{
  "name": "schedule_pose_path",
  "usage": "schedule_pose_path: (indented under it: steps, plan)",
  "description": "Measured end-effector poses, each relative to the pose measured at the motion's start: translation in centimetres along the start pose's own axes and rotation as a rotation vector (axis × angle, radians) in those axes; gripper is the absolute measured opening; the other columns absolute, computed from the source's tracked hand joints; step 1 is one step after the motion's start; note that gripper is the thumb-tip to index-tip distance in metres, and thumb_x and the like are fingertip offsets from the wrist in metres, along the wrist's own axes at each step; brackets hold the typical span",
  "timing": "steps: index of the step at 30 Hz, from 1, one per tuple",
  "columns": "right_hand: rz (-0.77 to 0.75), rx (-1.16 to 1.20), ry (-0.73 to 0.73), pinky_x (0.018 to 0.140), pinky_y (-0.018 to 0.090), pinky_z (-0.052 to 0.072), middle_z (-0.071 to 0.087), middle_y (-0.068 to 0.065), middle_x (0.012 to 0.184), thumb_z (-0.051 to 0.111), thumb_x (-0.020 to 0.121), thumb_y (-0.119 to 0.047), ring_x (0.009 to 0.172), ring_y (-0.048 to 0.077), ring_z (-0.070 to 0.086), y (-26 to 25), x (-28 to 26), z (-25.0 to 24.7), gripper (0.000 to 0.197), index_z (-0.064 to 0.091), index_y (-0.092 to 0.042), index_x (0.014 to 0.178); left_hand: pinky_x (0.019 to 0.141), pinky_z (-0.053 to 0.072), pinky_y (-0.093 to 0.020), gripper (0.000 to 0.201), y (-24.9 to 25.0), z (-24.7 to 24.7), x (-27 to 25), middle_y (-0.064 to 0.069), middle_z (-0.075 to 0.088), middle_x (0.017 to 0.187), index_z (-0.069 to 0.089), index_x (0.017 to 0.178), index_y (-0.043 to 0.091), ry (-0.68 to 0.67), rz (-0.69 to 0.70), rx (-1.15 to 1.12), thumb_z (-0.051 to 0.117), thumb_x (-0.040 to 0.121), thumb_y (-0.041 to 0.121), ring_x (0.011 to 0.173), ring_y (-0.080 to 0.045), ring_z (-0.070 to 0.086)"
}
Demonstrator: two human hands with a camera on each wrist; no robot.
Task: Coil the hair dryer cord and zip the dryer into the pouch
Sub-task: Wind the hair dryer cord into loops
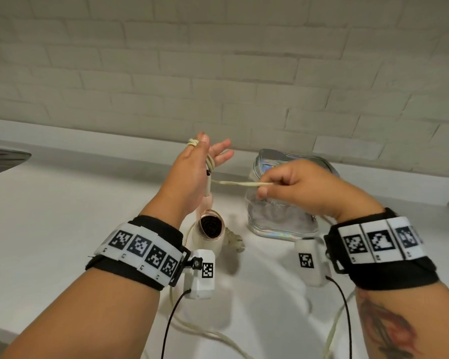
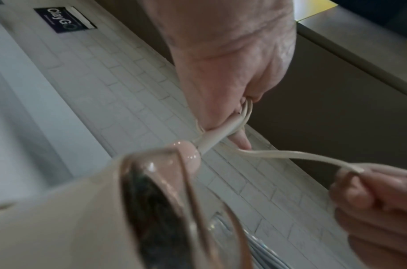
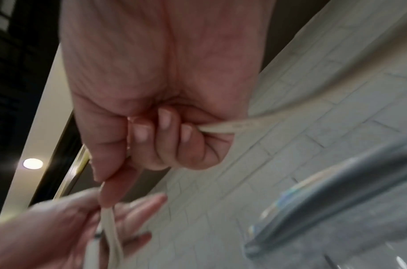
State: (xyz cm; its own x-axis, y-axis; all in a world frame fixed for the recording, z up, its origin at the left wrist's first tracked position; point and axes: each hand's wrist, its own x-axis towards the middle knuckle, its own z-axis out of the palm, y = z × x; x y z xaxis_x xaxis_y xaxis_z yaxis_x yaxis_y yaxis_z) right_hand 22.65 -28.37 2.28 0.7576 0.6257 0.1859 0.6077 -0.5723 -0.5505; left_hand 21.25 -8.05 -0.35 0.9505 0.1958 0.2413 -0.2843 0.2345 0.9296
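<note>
The cream hair dryer (image 1: 210, 229) hangs handle-up under my left hand (image 1: 205, 156), its dark barrel mouth facing me just above the counter. Several turns of the cream cord (image 1: 239, 183) loop around my left hand, whose fingers point up and spread. In the left wrist view the left hand (image 2: 221, 81) pins the cord's sleeve (image 2: 221, 132) at the handle end. My right hand (image 1: 278, 182) pinches the cord and holds it taut to the right of the left hand. The clear iridescent pouch (image 1: 278, 218) stands behind and below my right hand.
The plug (image 1: 235, 242) lies on the white counter (image 1: 62, 216) beside the dryer. Slack cord (image 1: 213, 332) trails along the counter toward me. A metal sink (image 1: 3, 156) is at the far left. A tiled wall (image 1: 218, 73) runs along the back.
</note>
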Motion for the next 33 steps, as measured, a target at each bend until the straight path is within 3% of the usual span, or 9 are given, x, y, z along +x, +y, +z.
schedule_pose_path:
  steps: [7, 10, 14, 17, 22, 26, 29, 31, 33]
  plan:
    - [-0.095, 0.158, 0.235, 0.061, 0.025, 0.035, 0.054, 0.007, 0.069, 0.066, 0.086, -0.021, 0.063, 0.012, 0.043, -1.1, 0.2, -3.6, 0.011, 0.069, -0.012, 0.081, 0.086, 0.035, -0.022, 0.051, 0.2, 0.8, -1.4, 0.007, 0.071, 0.117, 0.025, 0.149, 0.024, -0.144, -0.101, 0.352, 0.029, 0.102, 0.042, 0.098, -0.003, 0.069]
    - [-0.168, 0.14, 0.328, 0.056, 0.01, 0.036, 0.057, 0.006, 0.072, 0.065, 0.086, -0.017, 0.061, 0.002, 0.045, -1.9, 1.1, -3.4, 0.008, 0.069, -0.01, 0.085, 0.082, 0.039, -0.032, 0.041, 0.7, 1.5, -2.1, 0.004, 0.077, 0.099, 0.046, 0.132, 0.029, -0.242, -0.065, 0.513, 0.025, 0.101, 0.047, 0.078, -0.017, 0.072]
    - [-0.189, 0.157, 0.445, 0.052, 0.013, 0.032, 0.051, -0.002, 0.061, 0.071, 0.081, -0.022, 0.053, 0.002, 0.039, -1.6, 3.2, -2.3, 0.01, 0.066, -0.015, 0.078, 0.089, 0.044, -0.041, 0.054, 0.7, 1.6, -2.3, -0.008, 0.076, 0.078, 0.06, 0.12, 0.028, -0.442, -0.077, 0.512, 0.03, 0.091, 0.062, 0.057, -0.023, 0.058]
    - [-0.157, 0.166, 0.473, 0.047, 0.02, 0.03, 0.044, -0.011, 0.05, 0.075, 0.075, -0.037, 0.048, 0.004, 0.034, -0.6, 4.7, -1.1, 0.025, 0.059, -0.02, 0.066, 0.1, 0.046, -0.05, 0.043, 0.4, 1.3, -2.4, -0.011, 0.068, 0.059, 0.071, 0.11, 0.015, -0.528, -0.092, 0.449, 0.048, 0.091, 0.047, 0.041, -0.016, 0.048]
    - [-0.059, 0.162, 0.322, 0.056, 0.025, 0.037, 0.046, -0.014, 0.049, 0.06, 0.088, -0.04, 0.051, 0.003, 0.041, 0.5, 5.6, 1.9, 0.035, 0.053, -0.023, 0.059, 0.091, 0.051, -0.029, 0.039, 0.5, 0.5, -2.5, -0.012, 0.061, 0.05, 0.071, 0.109, 0.005, -0.548, -0.07, 0.241, 0.041, 0.095, 0.026, 0.032, -0.01, 0.039]
    - [-0.012, 0.222, 0.117, 0.064, 0.013, 0.043, 0.053, -0.015, 0.064, 0.047, 0.094, -0.004, 0.056, -0.008, 0.052, 0.5, 5.2, 5.0, 0.032, 0.054, -0.028, 0.074, 0.089, 0.049, -0.032, 0.042, 0.7, 0.9, -2.2, -0.01, 0.069, 0.061, 0.063, 0.12, 0.012, -0.481, -0.032, 0.084, 0.036, 0.099, 0.036, 0.035, -0.009, 0.044]
    - [0.012, 0.106, 0.051, 0.071, 0.023, 0.049, 0.062, 0.003, 0.08, 0.047, 0.092, -0.002, 0.073, 0.006, 0.062, 0.3, 5.1, 6.3, 0.018, 0.06, -0.014, 0.096, 0.069, 0.053, -0.025, 0.05, 0.8, 1.5, -1.9, -0.008, 0.075, 0.077, 0.053, 0.128, 0.013, -0.365, -0.04, -0.017, 0.035, 0.094, 0.046, 0.053, -0.011, 0.066]
    - [0.017, -0.088, -0.028, 0.079, 0.031, 0.048, 0.065, 0.013, 0.095, 0.046, 0.091, -0.004, 0.093, 0.025, 0.064, -0.2, 4.9, 6.0, 0.025, 0.061, -0.007, 0.11, 0.071, 0.056, -0.027, 0.049, 0.9, 1.7, -1.8, -0.008, 0.077, 0.088, 0.047, 0.133, 0.014, -0.283, -0.029, -0.063, 0.034, 0.096, 0.043, 0.074, -0.014, 0.073]
    - [0.022, -0.183, -0.079, 0.063, 0.031, 0.047, 0.06, 0.002, 0.076, 0.046, 0.091, -0.01, 0.073, 0.024, 0.062, -0.5, 4.4, 4.9, 0.017, 0.058, -0.015, 0.102, 0.078, 0.057, -0.031, 0.041, 1.0, 1.8, -1.6, -0.01, 0.075, 0.099, 0.048, 0.131, 0.017, -0.205, -0.011, -0.096, 0.037, 0.098, 0.039, 0.09, -0.018, 0.073]
